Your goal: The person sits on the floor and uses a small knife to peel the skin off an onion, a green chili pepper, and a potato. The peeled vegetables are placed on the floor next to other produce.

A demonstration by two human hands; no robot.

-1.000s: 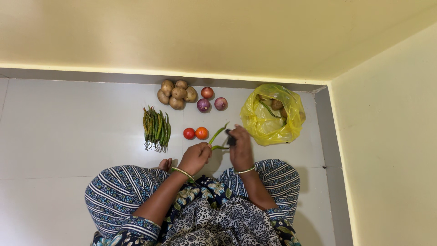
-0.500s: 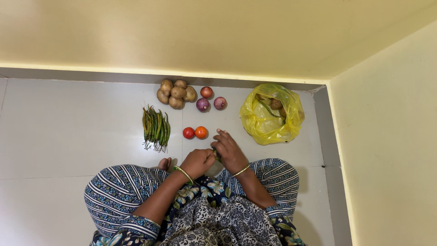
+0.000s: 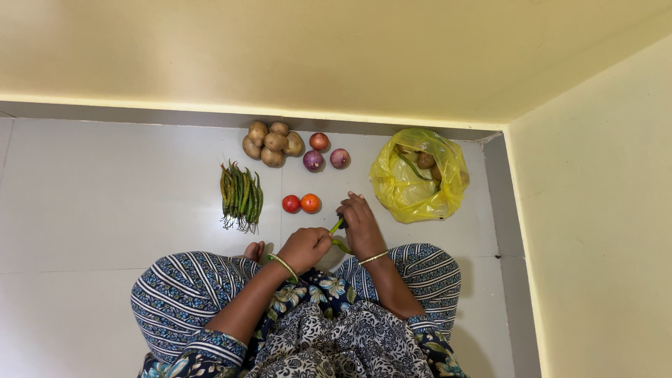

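Pale tiled floor [image 3: 105, 196], meeting yellow walls [image 3: 602, 210] in a corner at upper right. Person seated cross-legged on it, patterned blue-striped trousers [image 3: 183, 294] and floral top [image 3: 336, 329] filling the lower middle of the view; one bare foot [image 3: 253, 250] shows beside the left knee.

Yellow plastic bag [image 3: 418, 176] lies open on the floor to the right of the hands, a few potatoes and a green pod visible inside. Heap of potatoes [image 3: 271, 143] near the wall, three red onions [image 3: 319, 152] just beside it. Bundle of green chillies [image 3: 241, 197] lies to the left, well apart from the hands. Two tomatoes [image 3: 301, 204], touching each other, sit just ahead of the left hand.

Both forearms reach forward from the lap, a bangle on each wrist. Left hand [image 3: 303, 248] is curled into a loose fist, knuckles up, closed on the lower end of a green chilli [image 3: 339, 225]. Right hand [image 3: 361, 225] lies palm down, fingers bent over the upper part of the same chilli, gripping it. The chilli sits between the two hands, just above the floor in front of the crossed legs; only a short green stretch shows. A small dark bit at its tip is too small to identify.
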